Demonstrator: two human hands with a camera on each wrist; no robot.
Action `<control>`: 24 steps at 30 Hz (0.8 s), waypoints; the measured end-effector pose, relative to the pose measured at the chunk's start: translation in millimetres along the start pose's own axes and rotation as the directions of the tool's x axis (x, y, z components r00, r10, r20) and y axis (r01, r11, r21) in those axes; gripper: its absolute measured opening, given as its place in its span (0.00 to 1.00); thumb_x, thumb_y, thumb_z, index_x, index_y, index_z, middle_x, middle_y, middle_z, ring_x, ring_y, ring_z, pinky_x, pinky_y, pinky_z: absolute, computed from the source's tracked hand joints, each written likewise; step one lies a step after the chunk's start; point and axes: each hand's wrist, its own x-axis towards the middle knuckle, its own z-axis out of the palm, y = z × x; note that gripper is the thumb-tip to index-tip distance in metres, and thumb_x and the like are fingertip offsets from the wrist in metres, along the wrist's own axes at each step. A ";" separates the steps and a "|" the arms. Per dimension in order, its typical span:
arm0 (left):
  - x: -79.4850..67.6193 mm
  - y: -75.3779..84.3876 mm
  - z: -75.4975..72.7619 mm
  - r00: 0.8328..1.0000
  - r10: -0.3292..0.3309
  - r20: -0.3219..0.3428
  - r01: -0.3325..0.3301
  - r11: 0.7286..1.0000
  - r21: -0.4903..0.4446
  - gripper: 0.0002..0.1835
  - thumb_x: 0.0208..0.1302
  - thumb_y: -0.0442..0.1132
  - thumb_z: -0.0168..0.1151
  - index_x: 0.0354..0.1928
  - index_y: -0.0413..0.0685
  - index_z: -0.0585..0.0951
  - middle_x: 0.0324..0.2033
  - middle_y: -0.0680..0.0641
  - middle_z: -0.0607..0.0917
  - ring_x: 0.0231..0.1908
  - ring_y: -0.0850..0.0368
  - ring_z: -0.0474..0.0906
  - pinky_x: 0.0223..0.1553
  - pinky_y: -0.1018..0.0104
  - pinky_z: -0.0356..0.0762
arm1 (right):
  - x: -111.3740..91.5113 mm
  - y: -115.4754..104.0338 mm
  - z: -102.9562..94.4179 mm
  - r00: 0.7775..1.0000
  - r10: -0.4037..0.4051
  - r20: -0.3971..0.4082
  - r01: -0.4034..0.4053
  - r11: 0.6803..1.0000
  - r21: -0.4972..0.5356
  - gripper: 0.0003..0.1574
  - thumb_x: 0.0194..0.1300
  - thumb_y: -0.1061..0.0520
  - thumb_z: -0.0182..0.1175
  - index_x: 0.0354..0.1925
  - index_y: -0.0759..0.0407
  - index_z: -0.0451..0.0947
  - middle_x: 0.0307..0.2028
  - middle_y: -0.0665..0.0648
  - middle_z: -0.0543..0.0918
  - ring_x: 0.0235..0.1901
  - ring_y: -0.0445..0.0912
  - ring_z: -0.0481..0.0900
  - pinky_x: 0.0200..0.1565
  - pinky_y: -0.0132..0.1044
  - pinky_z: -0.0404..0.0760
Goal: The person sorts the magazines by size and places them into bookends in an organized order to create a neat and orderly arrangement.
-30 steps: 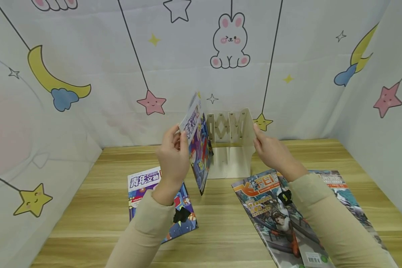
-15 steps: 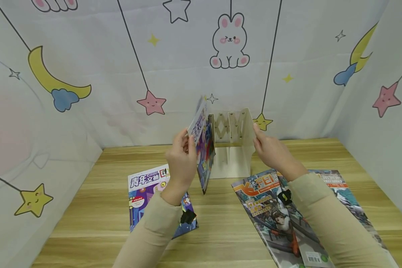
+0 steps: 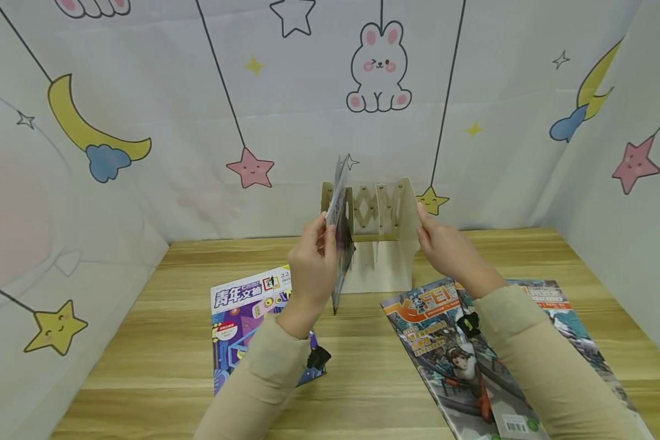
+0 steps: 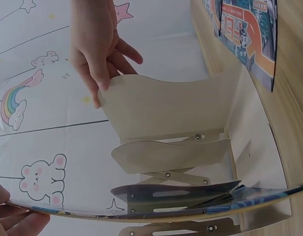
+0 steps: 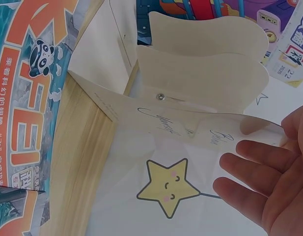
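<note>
My left hand (image 3: pixel 312 263) holds an upright magazine (image 3: pixel 338 198) by its near edge, thumb on one side and fingers on the other. The magazine stands nearly edge-on at the left slot of a cream expandable book rack (image 3: pixel 382 269). In the left wrist view, the magazine's edge (image 4: pixel 190 217) runs between the leftmost end plate and the neighbouring divider (image 4: pixel 166 193). Whether its bottom rests on the rack's base cannot be told. My right hand (image 3: pixel 448 249) pinches the top near corner of the rack's right end plate (image 5: pixel 190 123), other fingers extended outside it.
A purple magazine (image 3: pixel 247 305) with a black patch lies on the wooden table (image 3: pixel 159 342) at left, partly under my left forearm. At right lie overlapping comic-style magazines (image 3: pixel 445 360), partly under my right sleeve. A white patterned curtain (image 3: pixel 308 110) hangs close behind the rack.
My left hand has moved right with the magazine, which has turned from showing its cover to nearly edge-on. The rack's left end plate now shows. My right hand has stayed put.
</note>
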 end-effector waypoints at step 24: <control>-2.3 16.5 19.6 0.991 -0.100 0.093 0.109 0.990 -0.094 0.12 0.65 0.29 0.57 0.48 0.29 0.78 0.36 0.35 0.86 0.33 0.49 0.86 0.32 0.73 0.82 | 0.5 1.5 1.4 1.000 0.001 -0.006 -0.001 1.000 0.011 0.36 0.77 0.48 0.33 0.75 0.53 0.34 0.15 0.54 0.69 0.09 0.43 0.58 0.17 0.36 0.63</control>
